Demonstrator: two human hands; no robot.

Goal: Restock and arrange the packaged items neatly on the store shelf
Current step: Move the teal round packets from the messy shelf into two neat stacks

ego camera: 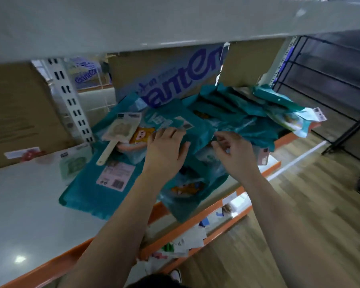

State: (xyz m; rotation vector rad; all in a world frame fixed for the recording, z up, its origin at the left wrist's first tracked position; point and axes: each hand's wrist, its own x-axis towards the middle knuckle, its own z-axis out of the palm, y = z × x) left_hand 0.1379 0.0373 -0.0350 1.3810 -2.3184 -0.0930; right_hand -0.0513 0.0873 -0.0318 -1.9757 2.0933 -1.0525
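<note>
Teal plastic packets [233, 113] lie in a messy pile on the white shelf with an orange edge [29, 204]. Left hand [166, 146] presses flat, fingers apart, on one packet. Right hand [231, 150] pinches a packet edge.

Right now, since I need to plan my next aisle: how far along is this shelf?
Early to midway. Looks done: a row of teal packs stands at the back right, by the boxes. In hand: the left hand lies flat on a pack in the loose pile, and the right hand pinches one's edge. Left: the pile sprawls, one pack overhanging the shelf edge; the flat pack and paddle item lie askew.
</note>
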